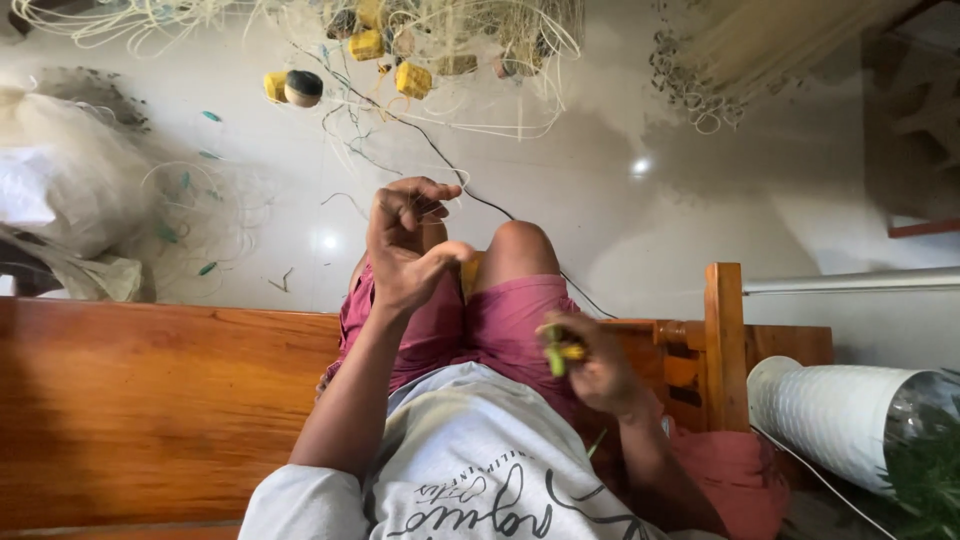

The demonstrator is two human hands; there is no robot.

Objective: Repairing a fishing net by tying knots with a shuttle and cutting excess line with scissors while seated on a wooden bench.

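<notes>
At the far left a pale sack (70,190) lies on the shiny floor (600,190), with loose net (200,215) spread beside it. Below them runs a wooden bench (140,400), on which the person sits with knees up.

The left hand (405,245) is raised over the left knee. Its fingers are curled and the thumb meets them in a pinch; it seems to hold a thin line (455,190), probably to keep it tight, but the line is too fine to be sure. From there a dark cord (440,155) goes up to the net heap with yellow floats (400,60).

The right hand (590,365) rests low beside the right thigh, closed around a small green and yellow tool (560,352), held ready near the lap.

At the right stands a bench post (725,340), then a white roll (840,415).
</notes>
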